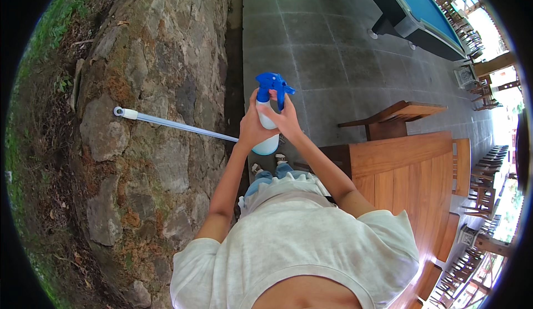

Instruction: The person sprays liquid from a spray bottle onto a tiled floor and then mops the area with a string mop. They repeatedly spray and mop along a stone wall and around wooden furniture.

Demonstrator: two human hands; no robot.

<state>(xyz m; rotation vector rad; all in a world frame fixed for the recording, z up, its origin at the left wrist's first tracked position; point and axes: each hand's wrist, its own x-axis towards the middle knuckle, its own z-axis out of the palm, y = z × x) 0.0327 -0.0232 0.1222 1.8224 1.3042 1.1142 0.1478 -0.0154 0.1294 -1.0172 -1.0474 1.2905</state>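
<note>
Both my hands hold a white plastic spray bottle [265,144] with a blue trigger spray head [270,82], upright in front of my body. My left hand [250,128] wraps the bottle's body from the left side. From the right, my right hand [287,117] grips around the neck, with fingers near the blue trigger. A pale pole [183,128] with a white end cap and hanging hole lies across the stone wall at left; its other end runs behind my left hand, where it is hidden.
A rough stone wall [170,163] runs along the left, with plants beyond it. On the right stand a wooden table [399,175] and a wooden chair [385,119]. A blue pool table [420,5] is at the upper right, on the grey tiled floor [316,67]. Several chairs stand farther off.
</note>
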